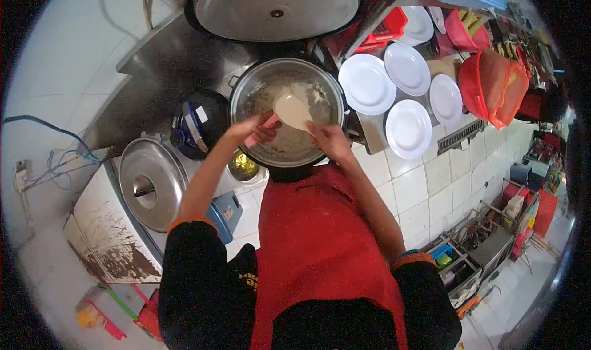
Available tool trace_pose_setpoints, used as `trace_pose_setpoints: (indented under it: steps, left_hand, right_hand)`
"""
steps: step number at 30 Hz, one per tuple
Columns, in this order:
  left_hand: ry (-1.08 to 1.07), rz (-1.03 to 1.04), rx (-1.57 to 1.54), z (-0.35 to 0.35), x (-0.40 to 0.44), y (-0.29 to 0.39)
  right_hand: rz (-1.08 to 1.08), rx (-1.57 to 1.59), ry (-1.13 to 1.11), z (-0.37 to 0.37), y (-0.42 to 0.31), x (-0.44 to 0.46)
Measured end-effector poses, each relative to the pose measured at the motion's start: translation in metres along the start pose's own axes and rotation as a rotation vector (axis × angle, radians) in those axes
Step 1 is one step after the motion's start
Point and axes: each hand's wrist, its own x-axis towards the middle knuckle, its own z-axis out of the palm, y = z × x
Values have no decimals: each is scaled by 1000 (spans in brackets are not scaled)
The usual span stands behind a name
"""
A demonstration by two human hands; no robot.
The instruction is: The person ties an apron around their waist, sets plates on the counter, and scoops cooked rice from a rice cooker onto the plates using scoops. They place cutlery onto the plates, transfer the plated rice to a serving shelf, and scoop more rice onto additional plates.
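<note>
A wide metal cooker pot (237, 98) stands open in front of me, with whitish rice-like remains on its bottom and inner wall. Over it is a cream-coloured, rounded scoop-like piece (292, 109). My right hand (331, 142) pinches its narrow lower-right end. My left hand (251, 130) is closed around a pink object (251, 141), whose pink edge also shows beside the cream piece. The fingers hide its full shape, and I cannot tell whether the two pieces are joined. The cooker's raised lid (277, 13) stands behind the pot.
Several white plates (408, 129) lie on the metal counter to the right, near red baskets (474, 95). At left are a dark rounded appliance (206, 116), a large pot with a metal lid (151, 181) and a small container of yellow contents (244, 165).
</note>
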Motion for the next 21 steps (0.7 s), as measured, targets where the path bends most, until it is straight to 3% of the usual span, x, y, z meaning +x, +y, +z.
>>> trace_pose_setpoints:
  steps: [1, 2, 3, 5, 9, 11, 16, 18, 21]
  left_hand:
    - [-62, 306, 307, 4, 3, -15]
    - [-62, 310, 309, 13, 7, -25]
    - [92, 338, 195, 23, 12, -32]
    - [397, 427, 120, 31, 23, -46]
    - [403, 514, -41, 20, 37, -68]
    - [298, 528, -161, 13, 43, -77]
    - [267, 597, -128, 11, 48, -94]
    - [300, 619, -124, 8, 51, -95]
    - [138, 667, -163, 3, 50, -100]
  right_hand:
    - [-15, 17, -10, 8, -8, 6]
    - [-27, 33, -19, 14, -15, 10]
    - [103, 106, -85, 14, -28, 9]
    - [78, 84, -93, 15, -33, 15]
    - [152, 36, -129, 18, -32, 25]
    - [156, -10, -158, 14, -35, 28]
    - [149, -27, -195, 19, -29, 33]
    - [114, -45, -56, 27, -31, 34]
    - [44, -85, 1, 33, -18, 48]
